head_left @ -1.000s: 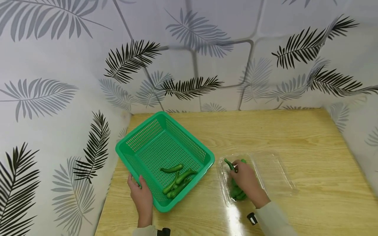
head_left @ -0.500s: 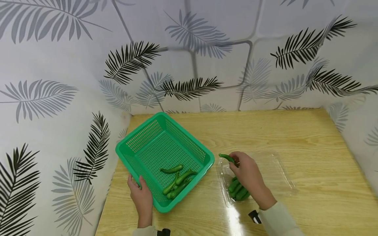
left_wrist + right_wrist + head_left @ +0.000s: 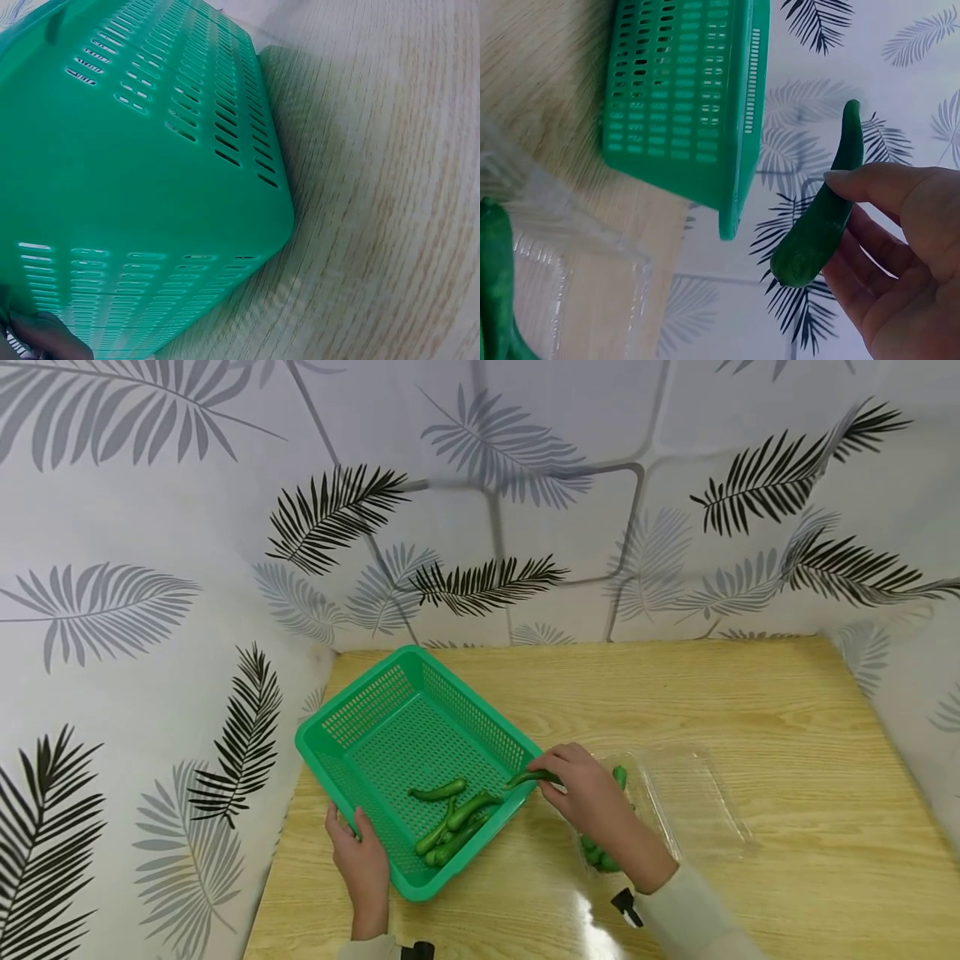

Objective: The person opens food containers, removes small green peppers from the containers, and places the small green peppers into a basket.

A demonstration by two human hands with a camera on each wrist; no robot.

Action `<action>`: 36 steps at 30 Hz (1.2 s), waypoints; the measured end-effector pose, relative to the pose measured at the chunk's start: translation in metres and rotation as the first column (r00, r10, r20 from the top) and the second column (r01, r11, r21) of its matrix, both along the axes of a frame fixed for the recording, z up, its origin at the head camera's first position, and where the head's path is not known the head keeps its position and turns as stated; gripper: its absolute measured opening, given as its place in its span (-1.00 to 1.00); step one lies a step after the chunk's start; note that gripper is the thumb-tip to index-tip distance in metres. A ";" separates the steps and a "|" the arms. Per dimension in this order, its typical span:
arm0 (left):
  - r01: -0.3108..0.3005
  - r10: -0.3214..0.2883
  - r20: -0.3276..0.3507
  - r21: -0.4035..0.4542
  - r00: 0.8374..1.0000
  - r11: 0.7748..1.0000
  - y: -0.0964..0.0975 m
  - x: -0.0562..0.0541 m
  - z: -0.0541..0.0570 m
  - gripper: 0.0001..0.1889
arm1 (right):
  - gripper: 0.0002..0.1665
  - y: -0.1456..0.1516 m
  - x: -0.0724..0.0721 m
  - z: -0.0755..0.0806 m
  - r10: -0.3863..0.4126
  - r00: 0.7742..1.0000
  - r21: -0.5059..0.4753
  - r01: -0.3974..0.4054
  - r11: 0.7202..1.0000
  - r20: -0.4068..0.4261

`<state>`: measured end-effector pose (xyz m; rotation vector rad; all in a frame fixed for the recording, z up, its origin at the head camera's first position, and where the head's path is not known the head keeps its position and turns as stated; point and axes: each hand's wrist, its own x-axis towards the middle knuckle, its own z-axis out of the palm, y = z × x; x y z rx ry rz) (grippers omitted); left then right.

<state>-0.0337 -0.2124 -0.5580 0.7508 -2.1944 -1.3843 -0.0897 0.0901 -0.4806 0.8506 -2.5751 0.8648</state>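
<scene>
My right hand (image 3: pixel 588 797) pinches a green chili pepper (image 3: pixel 529 777) between thumb and fingers, over the right corner of a green plastic basket (image 3: pixel 405 739). In the right wrist view the pepper (image 3: pixel 817 232) is held clear of the basket (image 3: pixel 667 97), its thick end towards the camera. My left hand (image 3: pixel 362 864) grips the basket's left side, thumb at the rim and fingers outside. Several green chili peppers (image 3: pixel 438 792) lie in the basket's near corner. More chili peppers (image 3: pixel 597 853) sit in a clear plastic box (image 3: pixel 651 789), partly hidden by my right forearm.
The clear box's lid (image 3: pixel 697 802) lies open to its right on the wooden table (image 3: pixel 810 752). A leaf-patterned cloth (image 3: pixel 450 527) hangs behind the table and along its sides.
My right hand has lifted the chili pepper out of the clear box and moved left with it to above the basket's edge. The left hand and basket stay in place.
</scene>
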 end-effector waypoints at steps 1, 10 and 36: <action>0.000 0.000 -0.003 0.001 1.000 1.000 0.000 0.000 0.000 -0.44 | -0.69 -0.003 -0.001 0.001 0.018 1.000 0.004 -0.018 1.000 -0.009; -0.003 0.003 -0.007 0.014 1.000 1.000 0.001 0.000 -0.001 -0.44 | -0.72 -0.030 -0.006 0.010 0.153 0.988 0.042 -0.152 0.987 -0.022; -0.009 0.009 -0.002 -0.028 1.000 1.000 0.000 0.000 -0.001 -0.43 | -0.76 -0.101 -0.005 -0.012 0.230 0.942 0.241 -0.289 0.926 0.245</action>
